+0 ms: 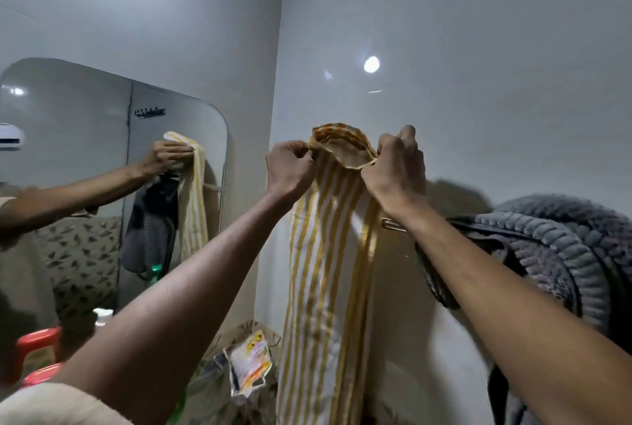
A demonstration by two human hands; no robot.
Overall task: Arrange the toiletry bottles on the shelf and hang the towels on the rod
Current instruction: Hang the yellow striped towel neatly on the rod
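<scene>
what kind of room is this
Most likely a bathroom. A rounded mirror hangs on glossy pale wall tiles, a grey towel hangs at the right, and both hands hold up a yellow striped towel.

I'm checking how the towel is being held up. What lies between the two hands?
In the head view, only the bunched top edge of the yellow-and-white striped cloth towel spans the gap between the left hand and right hand, each hand's grip pinching one end.
</scene>
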